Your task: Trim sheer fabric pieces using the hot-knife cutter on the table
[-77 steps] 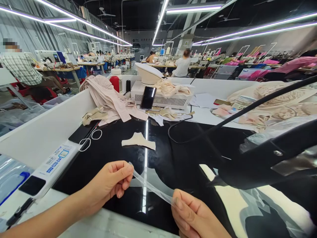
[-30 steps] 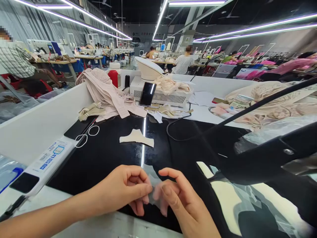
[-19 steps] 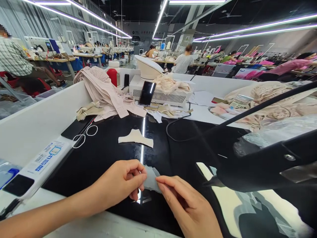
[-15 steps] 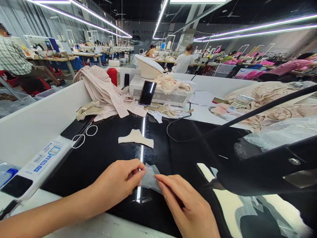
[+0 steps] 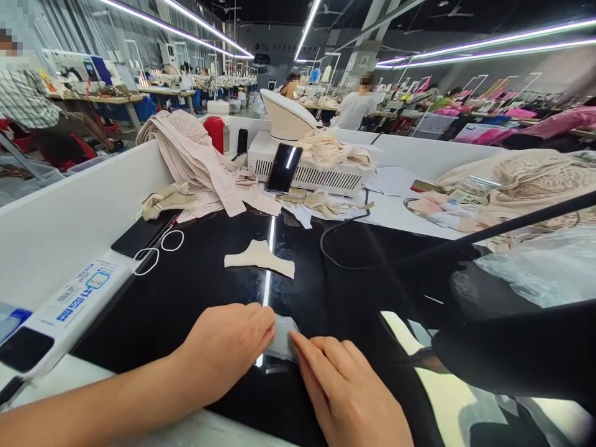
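Note:
Between my two hands is a small piece of thin, translucent whitish film [image 5: 283, 338], just above the black tabletop [image 5: 186, 292]. My left hand [image 5: 228, 347] pinches its left edge, fingers curled and closed. On the other side, my right hand [image 5: 351, 391] grips the right edge between thumb and forefinger. Part of the film is hidden behind the fingers. Farther up the table lies a cream fabric piece [image 5: 259, 256] with a raised middle and two side arms. To the right, larger cream pieces with translucent film [image 5: 447, 397] on them lie partly under a dark machine part.
A black machine arm [image 5: 521, 347] and a cable [image 5: 344, 264] take up the right side. At the back stand a phone [image 5: 283, 169], a white vented box [image 5: 316, 177] and beige fabric strips [image 5: 205, 167]. White elastic loops [image 5: 172, 240] lie left, beside a white box [image 5: 84, 292].
My left fingers have curled more tightly over the film, and less of it shows. The camera view has shifted slightly, moving the scene a little to the right.

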`<state>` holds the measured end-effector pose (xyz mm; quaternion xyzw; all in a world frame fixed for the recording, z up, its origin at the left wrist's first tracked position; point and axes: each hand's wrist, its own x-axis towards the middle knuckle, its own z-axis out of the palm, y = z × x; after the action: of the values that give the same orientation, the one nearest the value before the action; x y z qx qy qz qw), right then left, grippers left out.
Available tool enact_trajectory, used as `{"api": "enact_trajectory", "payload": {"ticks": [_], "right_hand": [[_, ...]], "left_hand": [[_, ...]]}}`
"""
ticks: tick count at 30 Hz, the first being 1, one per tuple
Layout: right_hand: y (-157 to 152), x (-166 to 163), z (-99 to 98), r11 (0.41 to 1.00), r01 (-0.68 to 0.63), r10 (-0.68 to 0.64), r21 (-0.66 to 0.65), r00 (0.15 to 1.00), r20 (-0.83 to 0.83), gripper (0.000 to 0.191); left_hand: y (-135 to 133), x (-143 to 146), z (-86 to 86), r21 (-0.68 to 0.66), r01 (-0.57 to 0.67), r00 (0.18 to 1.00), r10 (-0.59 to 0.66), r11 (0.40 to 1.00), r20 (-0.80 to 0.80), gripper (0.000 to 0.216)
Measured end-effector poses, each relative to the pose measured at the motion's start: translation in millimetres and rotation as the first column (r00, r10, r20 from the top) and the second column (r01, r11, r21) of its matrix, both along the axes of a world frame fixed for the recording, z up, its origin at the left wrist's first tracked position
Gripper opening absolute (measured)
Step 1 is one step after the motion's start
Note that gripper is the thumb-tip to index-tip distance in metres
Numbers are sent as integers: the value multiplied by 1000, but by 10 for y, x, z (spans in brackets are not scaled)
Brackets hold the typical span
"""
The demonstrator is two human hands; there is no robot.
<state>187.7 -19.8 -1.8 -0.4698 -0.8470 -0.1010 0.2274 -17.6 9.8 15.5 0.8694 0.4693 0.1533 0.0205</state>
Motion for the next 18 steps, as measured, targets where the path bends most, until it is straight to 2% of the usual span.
{"api": "enact_trajectory", "payload": {"ticks": [5,11,18], "right_hand": [[1,0,-16,1000,-14,14,23,1000,9,31],[0,1,-12,1000,-21,20,12,1000,20,31],[6,-8,-26,1000,-15,15,-1,1000,13,33]], "left_hand": [[-6,-18,-27,79,44,999,-45,996,7,22],[-14,-13,-2,9,49,999,-49,999,2,17],[-15,-30,-42,80,60,998,-61,995,4,20]]}}
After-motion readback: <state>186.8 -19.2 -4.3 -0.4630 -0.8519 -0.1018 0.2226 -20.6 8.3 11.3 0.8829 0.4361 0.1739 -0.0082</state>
